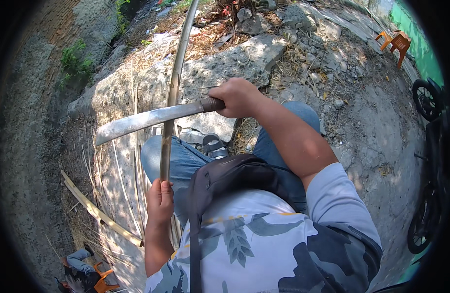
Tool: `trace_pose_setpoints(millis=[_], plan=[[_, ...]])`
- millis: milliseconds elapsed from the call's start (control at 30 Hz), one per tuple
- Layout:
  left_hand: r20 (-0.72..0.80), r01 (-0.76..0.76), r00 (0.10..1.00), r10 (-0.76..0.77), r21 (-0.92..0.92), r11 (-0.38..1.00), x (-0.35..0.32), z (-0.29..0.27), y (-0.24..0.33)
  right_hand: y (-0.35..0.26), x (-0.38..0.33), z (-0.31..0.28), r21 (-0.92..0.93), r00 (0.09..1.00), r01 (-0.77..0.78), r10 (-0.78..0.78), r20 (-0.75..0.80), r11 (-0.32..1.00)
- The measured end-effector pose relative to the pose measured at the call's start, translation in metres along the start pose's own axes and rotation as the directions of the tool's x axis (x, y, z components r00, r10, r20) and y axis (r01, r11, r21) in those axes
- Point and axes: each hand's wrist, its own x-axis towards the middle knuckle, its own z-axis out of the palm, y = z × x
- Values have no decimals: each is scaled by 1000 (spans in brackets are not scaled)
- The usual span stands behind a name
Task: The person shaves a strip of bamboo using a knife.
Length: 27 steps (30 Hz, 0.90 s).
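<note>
My right hand [237, 97] is closed round the dark handle of a machete [151, 118]. Its long, broad blade points left and lies across a split bamboo strip [176, 73], seemingly touching it. The strip stands lengthwise in front of me, its far end running out past the top of the view. Lower down, my left hand [160, 198] grips the near end of the strip, beside my left knee. The blade crosses the strip a little above that hand.
Thin bamboo strips [137, 161] and a thicker bamboo pole [100, 215] lie at my left. A concrete slab [234, 63] is ahead. A person [80, 266] sits at lower left. Orange plastic chairs [398, 44] and a motorcycle [430, 161] stand at right.
</note>
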Motion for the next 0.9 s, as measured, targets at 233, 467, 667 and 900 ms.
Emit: trace_pose_setpoints(millis=[233, 467, 667, 900], plan=[[33, 34, 999, -34, 13, 999, -1, -9, -5, 13, 4, -1, -152, 993, 116, -119, -13, 982], [16, 16, 1000, -16, 8, 1000, 1, -13, -2, 18, 1, -3, -38, 996, -65, 62, -65, 997], [10, 7, 1000, -7, 60, 998, 6, 4, -2, -10, 2, 9, -42, 974, 174, -166, 151, 984], [2, -29, 1000, 29, 170, 985, -8, -18, -10, 31, 3, -8, -28, 987, -160, 160, 18, 987]])
